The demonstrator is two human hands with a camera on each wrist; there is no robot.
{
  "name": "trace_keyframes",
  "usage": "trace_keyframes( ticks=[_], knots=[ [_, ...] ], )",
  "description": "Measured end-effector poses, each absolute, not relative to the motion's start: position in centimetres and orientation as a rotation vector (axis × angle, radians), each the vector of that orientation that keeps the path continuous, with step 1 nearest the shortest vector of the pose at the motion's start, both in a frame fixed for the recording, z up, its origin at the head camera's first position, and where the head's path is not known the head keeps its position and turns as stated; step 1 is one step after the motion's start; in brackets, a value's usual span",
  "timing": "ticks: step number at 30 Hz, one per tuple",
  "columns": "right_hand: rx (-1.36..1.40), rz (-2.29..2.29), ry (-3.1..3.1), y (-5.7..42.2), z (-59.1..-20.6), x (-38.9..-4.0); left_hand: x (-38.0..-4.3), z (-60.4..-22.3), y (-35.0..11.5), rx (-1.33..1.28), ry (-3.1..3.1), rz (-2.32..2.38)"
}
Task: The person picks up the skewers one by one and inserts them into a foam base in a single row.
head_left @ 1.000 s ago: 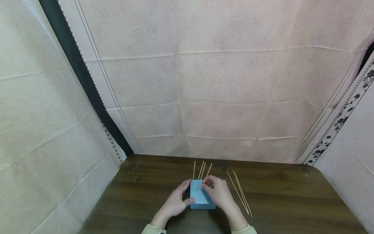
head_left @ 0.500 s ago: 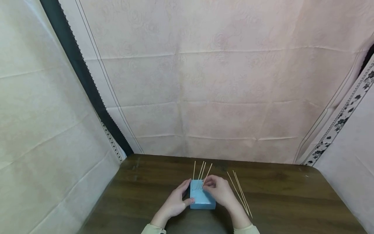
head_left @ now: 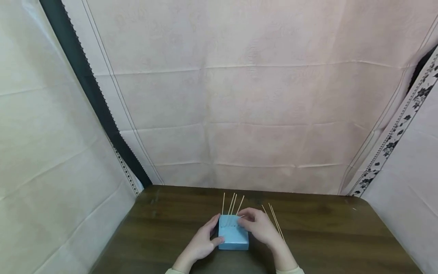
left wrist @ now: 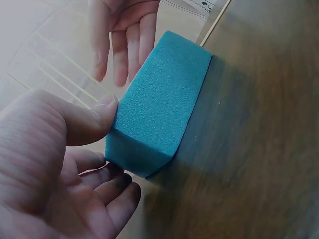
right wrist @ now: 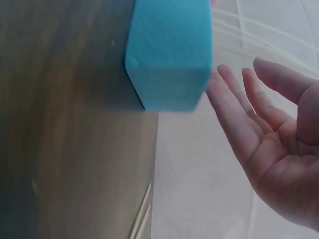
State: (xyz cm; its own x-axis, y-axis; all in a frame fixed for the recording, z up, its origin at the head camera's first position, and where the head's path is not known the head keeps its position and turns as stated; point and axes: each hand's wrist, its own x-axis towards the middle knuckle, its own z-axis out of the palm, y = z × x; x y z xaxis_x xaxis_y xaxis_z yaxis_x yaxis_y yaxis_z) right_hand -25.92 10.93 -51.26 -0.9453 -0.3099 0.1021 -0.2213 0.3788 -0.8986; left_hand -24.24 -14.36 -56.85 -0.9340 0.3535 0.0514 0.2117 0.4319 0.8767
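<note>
On the table stands a light blue foam block (head_left: 234, 240) with several thin wooden sticks (head_left: 232, 204) upright along its far part, some leaning right. My left hand (head_left: 203, 239) grips the block's left side, the thumb (left wrist: 89, 119) on its near face and the fingers at the other side. Close to the block's right edge is my right hand (head_left: 258, 228). In the right wrist view its fingers (right wrist: 234, 119) are extended with no stick between them, and the thumb stands apart from them; one fingertip is at the block (right wrist: 172, 55).
Several loose sticks (head_left: 276, 220) lie on the brown wooden table (head_left: 325, 236) to the right, partly hidden behind the right forearm. Pale cloth (head_left: 260, 144) hangs behind the table and at both sides.
My right hand has let go of the rightmost stick, which stays standing in the block; its fingers have opened beside it. The left hand keeps its grip. The head view has shifted slightly.
</note>
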Motion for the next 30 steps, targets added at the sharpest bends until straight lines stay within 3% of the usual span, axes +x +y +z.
trace_keyframes(
  ticks=[19,30],
  knots=[
    [-0.179,-1.648,2.462,20.5,-51.2,-25.4,-24.3,-56.4,-14.3,0.441,2.541,1.478],
    [-0.238,-1.341,2.507,23.5,-51.2,-28.7,-24.3,-56.5,-14.5,0.441,2.541,1.483]
  ],
)
